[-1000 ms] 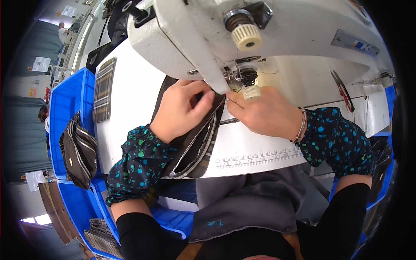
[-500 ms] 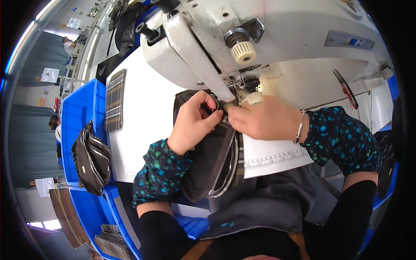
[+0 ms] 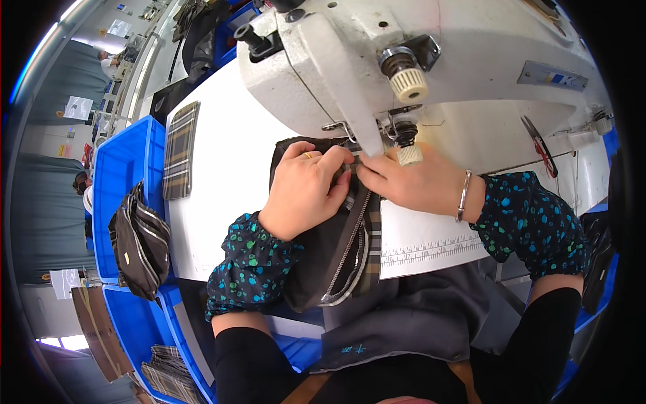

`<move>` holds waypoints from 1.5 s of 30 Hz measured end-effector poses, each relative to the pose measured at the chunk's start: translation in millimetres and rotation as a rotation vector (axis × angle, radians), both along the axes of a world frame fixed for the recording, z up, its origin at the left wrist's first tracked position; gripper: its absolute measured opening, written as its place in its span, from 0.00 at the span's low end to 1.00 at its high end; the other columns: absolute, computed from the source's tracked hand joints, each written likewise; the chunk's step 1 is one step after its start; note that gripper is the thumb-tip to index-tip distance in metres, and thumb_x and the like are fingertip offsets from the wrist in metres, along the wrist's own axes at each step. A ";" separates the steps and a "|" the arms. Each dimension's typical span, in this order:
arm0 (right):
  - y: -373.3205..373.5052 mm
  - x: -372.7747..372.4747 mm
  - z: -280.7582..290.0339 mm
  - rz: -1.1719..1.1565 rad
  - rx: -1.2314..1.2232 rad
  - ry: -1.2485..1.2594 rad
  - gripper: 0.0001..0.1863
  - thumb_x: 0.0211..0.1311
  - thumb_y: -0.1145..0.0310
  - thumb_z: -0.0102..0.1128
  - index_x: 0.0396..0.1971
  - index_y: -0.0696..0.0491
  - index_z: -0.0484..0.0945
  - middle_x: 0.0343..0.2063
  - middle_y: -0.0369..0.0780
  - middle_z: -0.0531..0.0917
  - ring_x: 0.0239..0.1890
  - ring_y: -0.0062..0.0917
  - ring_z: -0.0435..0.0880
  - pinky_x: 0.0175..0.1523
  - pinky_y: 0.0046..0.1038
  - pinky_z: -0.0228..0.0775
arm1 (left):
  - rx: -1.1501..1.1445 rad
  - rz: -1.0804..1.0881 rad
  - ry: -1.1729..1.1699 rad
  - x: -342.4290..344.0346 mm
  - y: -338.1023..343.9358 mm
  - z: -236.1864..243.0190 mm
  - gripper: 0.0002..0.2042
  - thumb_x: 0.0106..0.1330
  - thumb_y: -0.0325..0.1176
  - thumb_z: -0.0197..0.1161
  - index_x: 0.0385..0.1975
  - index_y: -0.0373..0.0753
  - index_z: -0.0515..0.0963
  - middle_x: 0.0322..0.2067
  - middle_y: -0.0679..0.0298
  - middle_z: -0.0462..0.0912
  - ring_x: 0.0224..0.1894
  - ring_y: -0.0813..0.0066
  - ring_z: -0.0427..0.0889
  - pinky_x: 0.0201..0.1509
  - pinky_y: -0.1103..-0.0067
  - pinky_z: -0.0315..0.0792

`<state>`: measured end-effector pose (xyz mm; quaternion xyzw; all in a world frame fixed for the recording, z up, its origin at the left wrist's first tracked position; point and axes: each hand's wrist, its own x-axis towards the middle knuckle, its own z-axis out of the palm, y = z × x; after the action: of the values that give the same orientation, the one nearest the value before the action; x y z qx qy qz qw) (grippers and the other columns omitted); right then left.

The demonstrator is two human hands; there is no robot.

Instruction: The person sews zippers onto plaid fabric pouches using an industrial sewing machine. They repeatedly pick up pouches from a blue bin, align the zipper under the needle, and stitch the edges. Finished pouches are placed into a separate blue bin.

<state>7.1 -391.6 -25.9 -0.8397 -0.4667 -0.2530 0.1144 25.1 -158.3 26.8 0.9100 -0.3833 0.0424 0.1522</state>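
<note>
Under the head of a white sewing machine (image 3: 316,81) lies a dark fabric pouch piece (image 3: 313,259) with a metal zipper (image 3: 350,250) and a plaid strip along its right side. My left hand (image 3: 304,188) has its fingers bent and pressed together on the cloth just left of the needle area. From the right, my right hand (image 3: 424,180) pinches the cloth's edge beside it, its fingertips close to the left hand's. The machine's arm and a cream knob (image 3: 409,156) partly cover the right fingers. The needle and presser foot are mostly hidden.
A plaid fabric panel (image 3: 180,151) lies on the white table at left. Blue bins (image 3: 108,202) stand beyond it, one with a dark zippered piece (image 3: 140,246) over its rim, another holding plaid pieces (image 3: 173,370). Red-handled scissors (image 3: 540,145) lie at right.
My left fingers have flattened down onto the cloth, and the zipper end they lifted now lies lower. My right hand stays at the cloth's edge. The view has shifted slightly.
</note>
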 end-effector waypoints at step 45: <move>5.6 -39.4 -4.0 0.174 -0.052 -0.170 0.11 0.49 0.67 0.62 0.23 0.62 0.83 0.28 0.61 0.86 0.16 0.27 0.81 0.18 0.27 0.70 | -0.049 0.058 -0.165 -20.6 -27.8 -17.8 0.09 0.62 0.36 0.75 0.39 0.42 0.90 0.45 0.64 0.87 0.40 0.60 0.84 0.40 0.68 0.78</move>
<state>-32.4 -386.1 -29.9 -0.7743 -0.5521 -0.3002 0.0743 4.5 -186.1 8.9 0.9102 -0.3668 0.1311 0.1411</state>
